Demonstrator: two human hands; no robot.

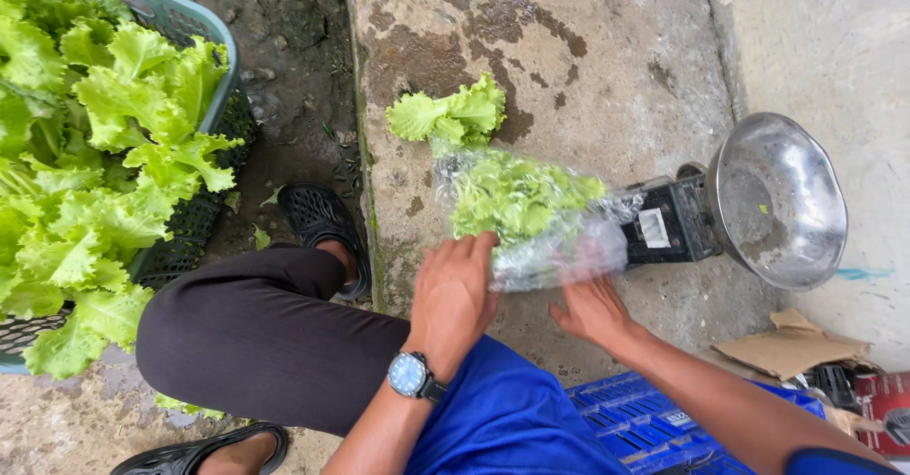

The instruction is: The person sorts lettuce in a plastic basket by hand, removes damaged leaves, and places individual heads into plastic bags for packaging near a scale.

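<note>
Far out to the left of both hands: large teal plastic crate (pixel 220 53), heaped with loose green frilly lettuce leaves (pixel 95 143). Beyond the hands, cracked damp concrete slab (pixel 607 58). Off to the right of the right hand: black weighing scale with round shiny steel pan (pixel 775 200), pan bare but for a small green fleck. Below the right forearm, blue plastic crate (pixel 630 418); torn brown cardboard scrap (pixel 791 347) beside it.

Between the hands, resting on the slab: clear crinkled plastic bag (pixel 559 247) holding a head of green lettuce (pixel 512 195), leaf tops (pixel 450 115) sticking out of the far open end.

Left hand (pixel 453 295), wristwatch (pixel 409 374) at the wrist: fingers curled over the near edge of the bag, grasping it. Right hand (pixel 592 309): flat under or against the bag's lower end; grip there not clear enough to tell.

Judgement: best done by keeping the bag mouth held wide, easing leaves inward without crushing, supporting the base end.
</note>
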